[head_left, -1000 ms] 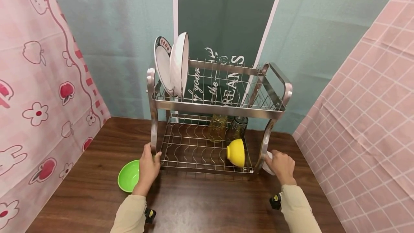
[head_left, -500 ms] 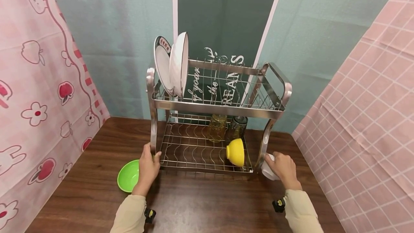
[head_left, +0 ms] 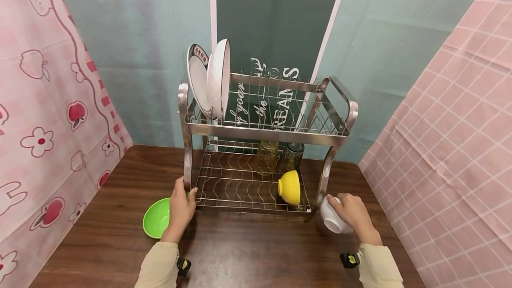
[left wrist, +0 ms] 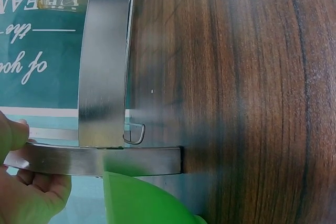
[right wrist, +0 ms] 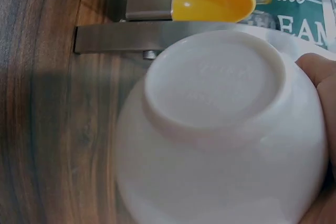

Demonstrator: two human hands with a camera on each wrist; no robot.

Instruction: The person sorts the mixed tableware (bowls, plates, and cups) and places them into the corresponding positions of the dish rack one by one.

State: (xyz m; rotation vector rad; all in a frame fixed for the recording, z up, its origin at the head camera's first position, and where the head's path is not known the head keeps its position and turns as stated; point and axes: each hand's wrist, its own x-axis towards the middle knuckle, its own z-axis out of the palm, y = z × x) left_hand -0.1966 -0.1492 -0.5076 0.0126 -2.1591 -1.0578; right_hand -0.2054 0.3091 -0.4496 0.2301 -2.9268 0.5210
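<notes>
My left hand grips the lower left front leg of a two-tier metal dish rack; the left wrist view shows thumb and fingers on either side of the metal leg. Beside that hand a green bowl lies on the table, partly hidden by the wrist. At the rack's right side, my right hand holds a white bowl by its side. In the right wrist view the round foot of this bowl faces the camera. A yellow bowl stands on edge on the lower shelf.
Behind the yellow bowl are a yellowish glass and a dark glass. A patterned plate and a larger white bowl stand upright on the upper shelf's left. Cloth walls border the wooden table on three sides.
The white bowl, mostly hidden behind the rack's right leg before, has come into view as my right hand moved right and toward me. My left hand keeps its grip on the rack.
</notes>
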